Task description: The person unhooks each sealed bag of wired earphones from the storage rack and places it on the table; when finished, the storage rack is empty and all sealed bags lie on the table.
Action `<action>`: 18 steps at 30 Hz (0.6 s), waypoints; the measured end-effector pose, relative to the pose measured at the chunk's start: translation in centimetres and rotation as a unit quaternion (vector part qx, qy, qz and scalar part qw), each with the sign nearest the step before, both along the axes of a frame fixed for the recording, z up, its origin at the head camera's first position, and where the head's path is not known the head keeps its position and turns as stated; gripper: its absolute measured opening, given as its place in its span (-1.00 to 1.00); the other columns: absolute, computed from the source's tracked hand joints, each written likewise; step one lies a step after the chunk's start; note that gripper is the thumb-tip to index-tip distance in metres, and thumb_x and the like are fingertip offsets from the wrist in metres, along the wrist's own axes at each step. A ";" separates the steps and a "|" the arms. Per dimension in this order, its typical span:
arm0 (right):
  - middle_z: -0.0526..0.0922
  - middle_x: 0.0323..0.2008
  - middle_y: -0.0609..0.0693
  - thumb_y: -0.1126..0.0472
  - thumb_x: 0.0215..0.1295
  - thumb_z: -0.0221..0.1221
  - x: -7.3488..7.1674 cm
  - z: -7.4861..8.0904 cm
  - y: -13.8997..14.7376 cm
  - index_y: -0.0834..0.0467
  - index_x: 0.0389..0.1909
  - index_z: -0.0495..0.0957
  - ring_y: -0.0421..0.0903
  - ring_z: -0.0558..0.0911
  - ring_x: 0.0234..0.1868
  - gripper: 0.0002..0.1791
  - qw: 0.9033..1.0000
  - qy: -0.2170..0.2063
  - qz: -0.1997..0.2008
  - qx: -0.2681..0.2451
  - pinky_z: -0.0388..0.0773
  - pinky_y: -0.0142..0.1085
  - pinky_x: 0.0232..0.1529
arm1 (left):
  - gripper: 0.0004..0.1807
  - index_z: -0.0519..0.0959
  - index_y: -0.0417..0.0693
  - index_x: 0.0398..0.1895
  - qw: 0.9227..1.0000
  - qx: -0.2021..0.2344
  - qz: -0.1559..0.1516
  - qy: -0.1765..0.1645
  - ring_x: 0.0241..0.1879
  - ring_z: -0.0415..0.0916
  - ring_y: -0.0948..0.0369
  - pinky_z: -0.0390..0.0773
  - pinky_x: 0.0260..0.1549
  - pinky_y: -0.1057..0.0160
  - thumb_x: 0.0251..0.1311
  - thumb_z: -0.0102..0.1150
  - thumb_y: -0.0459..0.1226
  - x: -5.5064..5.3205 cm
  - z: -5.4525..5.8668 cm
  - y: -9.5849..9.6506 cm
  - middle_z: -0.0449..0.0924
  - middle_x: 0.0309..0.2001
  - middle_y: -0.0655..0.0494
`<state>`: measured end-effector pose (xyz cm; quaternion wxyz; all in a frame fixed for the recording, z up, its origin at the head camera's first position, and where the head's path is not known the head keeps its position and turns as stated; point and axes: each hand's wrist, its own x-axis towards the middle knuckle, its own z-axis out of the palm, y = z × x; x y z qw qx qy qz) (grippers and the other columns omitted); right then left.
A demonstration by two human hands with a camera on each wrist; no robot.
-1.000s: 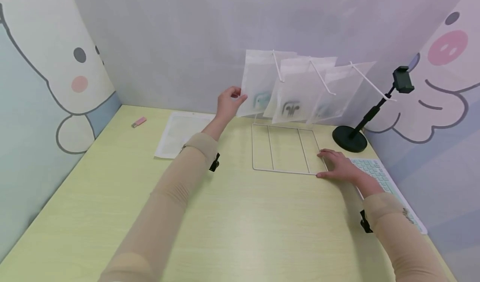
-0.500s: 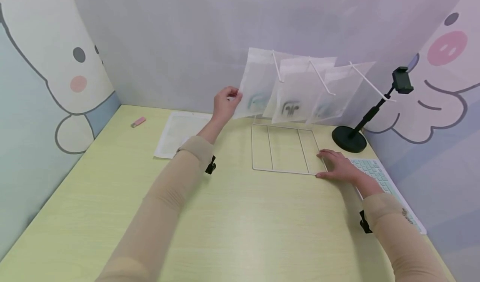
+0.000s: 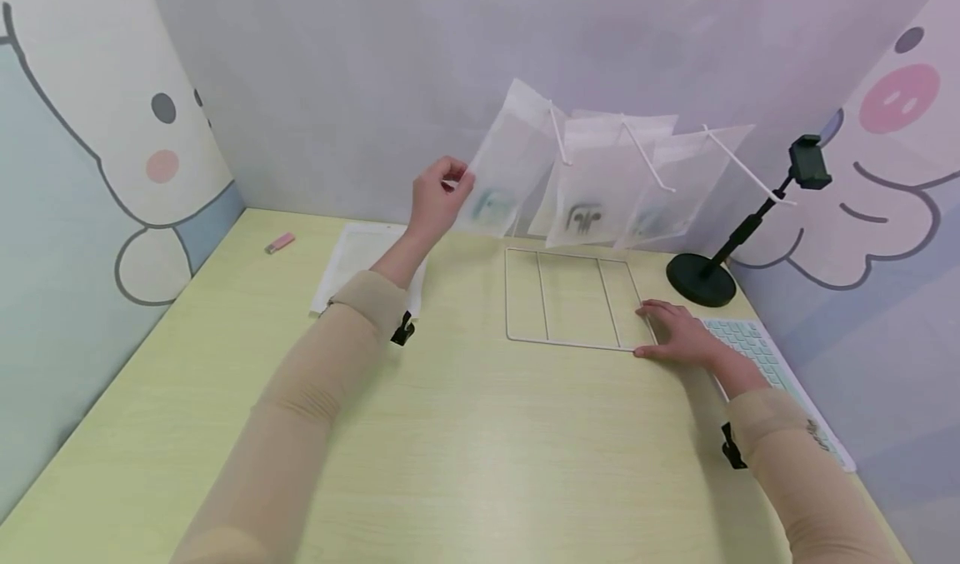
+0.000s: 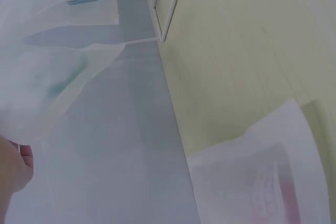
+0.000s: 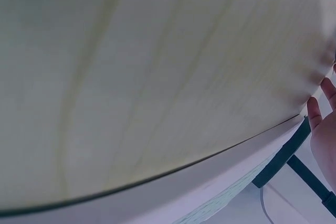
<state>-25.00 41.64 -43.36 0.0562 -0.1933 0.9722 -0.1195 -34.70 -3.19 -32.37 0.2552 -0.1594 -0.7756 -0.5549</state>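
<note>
A white wire display rack (image 3: 572,344) stands on the table, with frosted plastic bags hanging from its prongs. My left hand (image 3: 437,199) pinches the left edge of the leftmost frosted bag (image 3: 506,152), which slants down toward the hand and shows a teal shape. In the left wrist view, the hand (image 4: 16,166) is at the lower edge of that bag (image 4: 47,87). The middle bag (image 3: 600,181) shows dark earphones; another bag (image 3: 678,177) hangs at the right. My right hand (image 3: 678,332) rests on the front right corner of the rack's base, thumb and fingers apart.
A flat white bag (image 3: 360,252) lies partly under the left forearm. A pink USB stick (image 3: 280,243) is farther left. At right stand a black phone holder (image 3: 701,279) and a white keyboard (image 3: 780,372) with mint keys. A wall borders the table's back.
My left hand has moved left and slightly up, pulling the leftmost bag into a steeper slant with its upper corner raised. The right hand has stayed on the rack's base.
</note>
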 end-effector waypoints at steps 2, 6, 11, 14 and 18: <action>0.20 0.33 0.32 -0.22 0.01 0.32 0.0 0.0 0.0 0.23 0.22 0.34 0.34 0.16 0.29 -0.14 1.000 -0.001 -0.001 0.000 0.08 0.28 0.21 | -0.84 0.56 -0.23 -0.27 1.000 -0.008 -0.001 0.004 -0.24 0.54 0.18 0.47 -0.31 0.38 0.25 0.13 -0.27 0.3 0.3 -0.2 0.63 -0.29 -0.05; 0.21 0.32 0.31 -0.22 0.01 0.32 0.0 0.1 0.0 0.23 0.22 0.35 0.34 0.16 0.28 -0.14 1.000 0.001 -0.001 -0.001 0.08 0.28 0.21 | -0.82 0.55 -0.20 -0.26 1.000 -0.027 -0.001 0.009 -0.27 0.53 0.20 0.45 -0.34 0.39 0.27 0.11 -0.23 0.7 1.1 -0.7 0.63 -0.31 -0.03; 0.21 0.33 0.31 -0.21 0.02 0.32 0.1 0.2 -0.1 0.24 0.23 0.34 0.34 0.16 0.29 -0.14 1.000 0.000 -0.003 0.001 0.08 0.28 0.22 | -0.81 0.54 -0.20 -0.24 0.998 -0.051 0.007 0.018 -0.35 0.57 0.18 0.45 -0.37 0.42 0.27 0.12 -0.23 1.1 2.2 -1.7 0.66 -0.33 -0.04; 0.20 0.33 0.31 -0.21 0.02 0.32 0.2 0.2 -0.2 0.23 0.23 0.34 0.34 0.15 0.29 -0.14 1.000 -0.003 -0.004 0.002 0.07 0.28 0.22 | -0.80 0.55 -0.20 -0.24 0.996 -0.077 0.018 0.030 -0.40 0.59 0.17 0.45 -0.38 0.40 0.27 0.13 -0.22 1.4 2.8 -2.4 0.69 -0.34 -0.04; 0.20 0.34 0.31 -0.21 0.02 0.32 0.2 0.3 -0.2 0.23 0.23 0.34 0.34 0.14 0.30 -0.14 1.000 -0.006 -0.005 0.001 0.06 0.28 0.22 | -0.79 0.56 -0.17 -0.22 0.993 -0.108 0.026 0.045 -0.39 0.64 0.16 0.46 -0.32 0.35 0.27 0.15 -0.19 1.7 3.5 -3.1 0.72 -0.32 -0.02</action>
